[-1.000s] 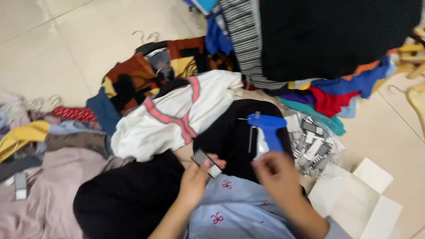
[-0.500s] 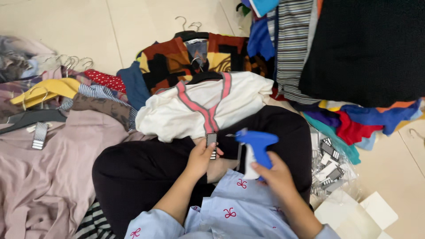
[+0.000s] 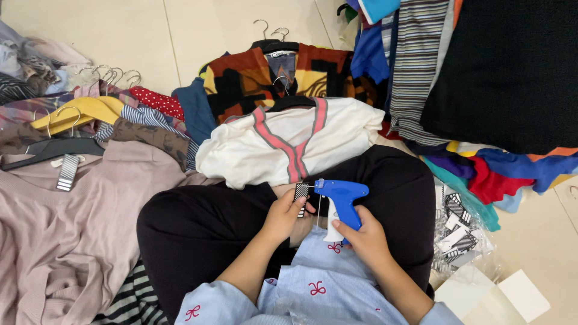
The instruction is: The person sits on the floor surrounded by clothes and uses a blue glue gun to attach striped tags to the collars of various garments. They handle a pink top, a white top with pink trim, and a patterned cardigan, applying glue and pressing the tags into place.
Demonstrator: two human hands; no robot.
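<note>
My right hand [image 3: 363,240] grips a blue tagging gun [image 3: 339,199] by its handle, its needle pointing left. My left hand [image 3: 283,212] pinches a small black-and-white striped tag [image 3: 301,192] right at the needle tip. Both hands hover over my lap, where I sit cross-legged in black trousers [image 3: 205,225]. Just beyond the tag lies a white cardigan with pink trim [image 3: 289,141] on a black hanger.
Heaps of clothes on hangers ring me: a pink garment [image 3: 72,222] at left, a multicoloured patterned top [image 3: 265,75] ahead, striped and black garments [image 3: 500,66] at right. A clear bag of striped tags [image 3: 460,232] and white cards [image 3: 500,295] lie at lower right on the tiled floor.
The view has shifted, so the clothes slide right and down in frame. My left hand has carried the striped tag up to the gun's needle, and the two hands have drawn together.
</note>
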